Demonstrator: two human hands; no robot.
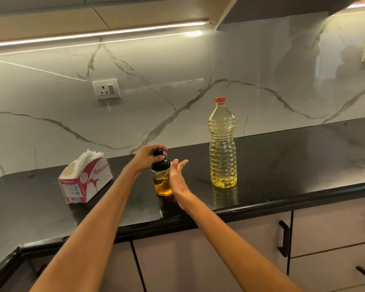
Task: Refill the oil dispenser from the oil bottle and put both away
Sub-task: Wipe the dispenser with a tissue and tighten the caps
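The oil dispenser (161, 178) stands upright on the black countertop (282, 165), near its front edge, between the tissue box (85, 182) and the oil bottle (222, 144). The left hand (147, 158) reaches over the dispenser from above, with its fingers curled round the black cap (161, 160) at the top. The right hand (177, 178) is just beside the glass body, fingers straight and spread, holding nothing; whether the palm touches the glass cannot be determined. The dispenser holds amber oil in roughly its lower half. The oil bottle stands upright, well apart to the right, with its red cap (220, 99) fitted. The step in hand appears to be opening the dispenser, with the pour not yet begun. The next move likely calls for the right hand to steady the glass body while the left hand turns the cap off. The bottle cap must then be removed before pouring.
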